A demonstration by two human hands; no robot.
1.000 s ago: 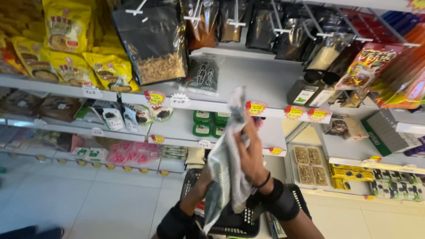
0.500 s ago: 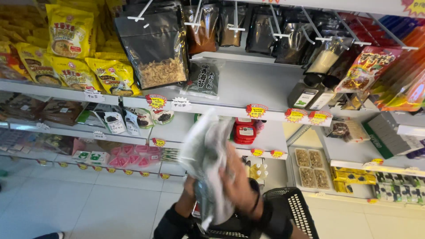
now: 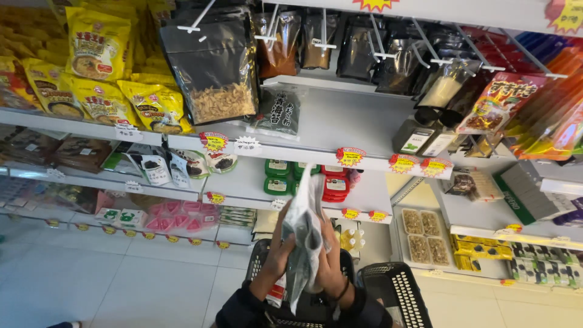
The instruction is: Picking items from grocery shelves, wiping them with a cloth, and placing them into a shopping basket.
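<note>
Lowered limp grey packet (image 3: pixel 305 234) toward black basket (image 3: pixel 388 291); left hand (image 3: pixel 280 246), right hand (image 3: pixel 328 261) pinched its edges; light, crinkly, slippery; gripped best at seams

White metal shop shelving (image 3: pixel 340 130) in several tiers, price tags along edges. Yellow foil snack packets (image 3: pixel 97 73) stacked upper left. Dark clear-window pouches (image 3: pixel 212 67) hang from white metal peg hooks (image 3: pixel 197 18) along top. Green and red plastic tubs (image 3: pixel 306 179) on middle shelf. Pale grey tiled floor (image 3: pixel 103 282) below. Light bright, even.
</note>
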